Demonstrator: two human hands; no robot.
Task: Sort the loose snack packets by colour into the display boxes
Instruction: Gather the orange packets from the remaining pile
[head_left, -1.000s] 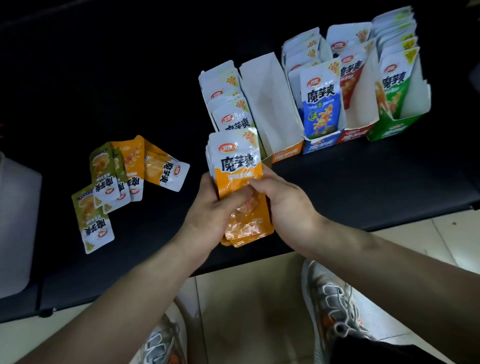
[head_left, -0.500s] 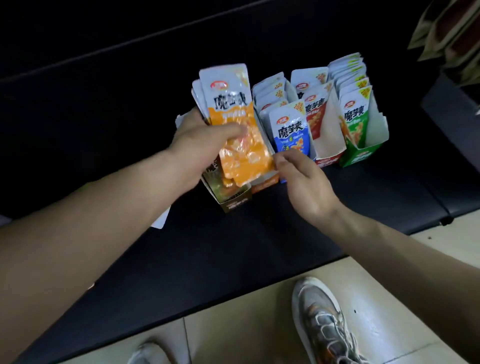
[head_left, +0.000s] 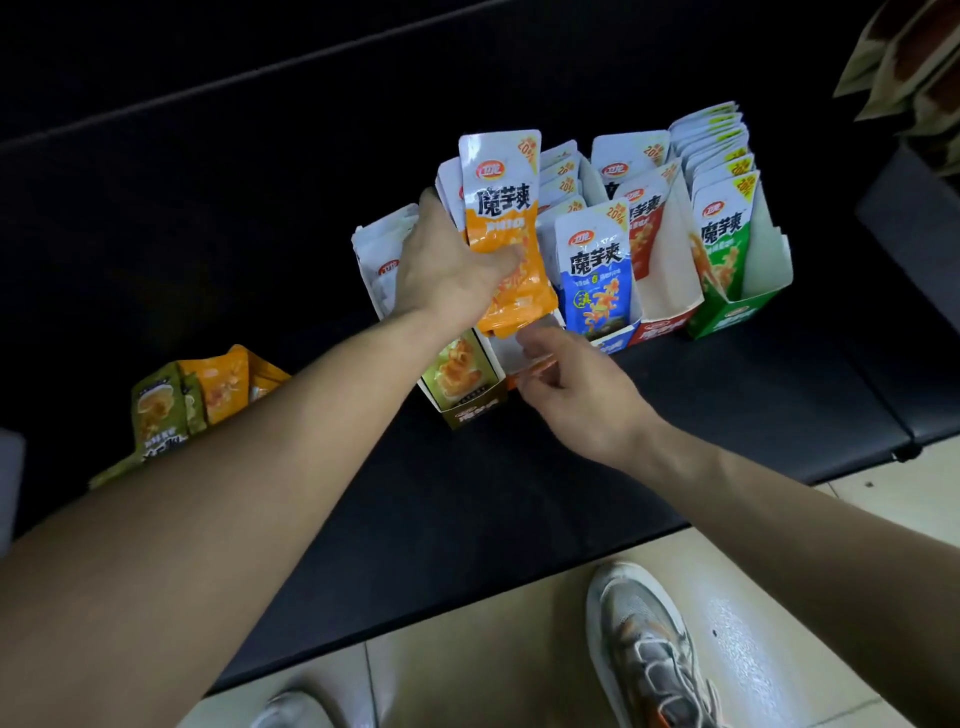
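My left hand (head_left: 447, 270) grips a stack of orange snack packets (head_left: 501, 228), upright, their lower ends dipping into the orange display box (head_left: 511, 353). My right hand (head_left: 582, 395) is at that box's front lip, fingers curled on it. Left of it stands the olive box (head_left: 467, 395) with olive packets. To the right, in a row, are the blue box (head_left: 613, 343), the red box (head_left: 665, 325) and the green box (head_left: 732, 317), each holding packets of its own colour. Loose orange and olive packets (head_left: 208, 395) lie at the left, partly hidden by my left forearm.
Everything sits on a black padded bench (head_left: 519, 493) whose front edge runs above a tiled floor. My shoe (head_left: 649, 649) is on the floor below. Brown and cream bags (head_left: 914, 67) hang at the top right. A pale object (head_left: 10, 483) is at the left edge.
My left hand has carried the orange stack from in front of me up over the orange box. My right hand let go of the stack and moved to the box's front lip.
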